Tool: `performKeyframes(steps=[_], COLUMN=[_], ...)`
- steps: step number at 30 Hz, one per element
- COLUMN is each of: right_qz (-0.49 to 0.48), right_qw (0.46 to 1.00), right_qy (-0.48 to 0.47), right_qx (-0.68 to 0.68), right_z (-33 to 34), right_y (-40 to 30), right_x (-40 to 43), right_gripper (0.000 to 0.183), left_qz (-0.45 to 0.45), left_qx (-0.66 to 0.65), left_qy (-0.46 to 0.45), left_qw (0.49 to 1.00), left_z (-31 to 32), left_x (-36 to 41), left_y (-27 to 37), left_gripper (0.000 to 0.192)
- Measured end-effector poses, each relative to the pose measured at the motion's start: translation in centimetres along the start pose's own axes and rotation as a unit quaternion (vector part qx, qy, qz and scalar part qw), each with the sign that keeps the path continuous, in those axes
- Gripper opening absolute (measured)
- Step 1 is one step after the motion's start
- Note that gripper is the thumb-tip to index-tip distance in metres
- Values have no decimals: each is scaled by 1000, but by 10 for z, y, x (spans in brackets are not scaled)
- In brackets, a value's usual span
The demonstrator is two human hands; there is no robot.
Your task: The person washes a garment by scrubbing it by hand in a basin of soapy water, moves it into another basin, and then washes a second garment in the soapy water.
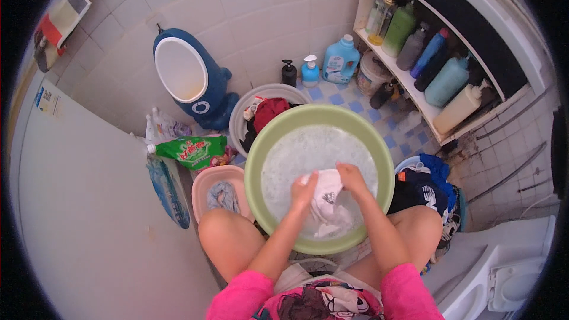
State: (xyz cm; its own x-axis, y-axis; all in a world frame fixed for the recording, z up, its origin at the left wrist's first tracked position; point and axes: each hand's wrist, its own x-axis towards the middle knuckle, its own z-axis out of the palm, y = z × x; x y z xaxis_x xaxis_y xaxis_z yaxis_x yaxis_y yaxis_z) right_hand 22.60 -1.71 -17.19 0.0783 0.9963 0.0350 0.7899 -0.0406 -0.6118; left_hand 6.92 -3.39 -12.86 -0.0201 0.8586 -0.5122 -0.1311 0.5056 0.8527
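A wet white cloth garment (328,200) with a dark print hangs between my two hands over a round green plastic basin (319,114). My left hand (304,189) grips its upper left edge, and my right hand (351,177) pinches the upper right edge. The garment's lower end dips into the sudsy water (306,151) that fills the basin. Which item of clothing it is, I cannot tell.
Behind the basin stands a grey tub (240,115) of dark and red clothes. To the left, a pink basin (202,186) holds a grey cloth (223,196). Clothes (420,189) are heaped at right, below a bottle shelf (418,93). A blue child's urinal (218,89) hangs on the wall.
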Motion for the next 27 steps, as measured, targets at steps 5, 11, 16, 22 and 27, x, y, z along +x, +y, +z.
performKeyframes(steps=[5,11,16,22,27], right_qz=[195,-93,-108,-132,63], right_qw=[811,973,993,986,992], right_qy=[-185,-49,-40,-59,-71], right_qx=[519,205,-17,-80,-84], right_z=[-47,-43,-23,-1,-15], right_y=[-39,-125,-101,-95,-39], right_x=[6,-27,-28,-44,-17], right_gripper=[23,18,14,18,21], left_qz=[85,78,54,-11,231], left_qx=[-94,-225,-226,-242,395], left_qy=[56,27,-44,-16,52], left_qw=[990,971,972,970,887], left_z=[-35,-24,-3,-13,-33], left_x=[24,18,-2,5,24], left_y=[-14,-15,-34,-32,-31], left_gripper=[30,23,30,28,33])
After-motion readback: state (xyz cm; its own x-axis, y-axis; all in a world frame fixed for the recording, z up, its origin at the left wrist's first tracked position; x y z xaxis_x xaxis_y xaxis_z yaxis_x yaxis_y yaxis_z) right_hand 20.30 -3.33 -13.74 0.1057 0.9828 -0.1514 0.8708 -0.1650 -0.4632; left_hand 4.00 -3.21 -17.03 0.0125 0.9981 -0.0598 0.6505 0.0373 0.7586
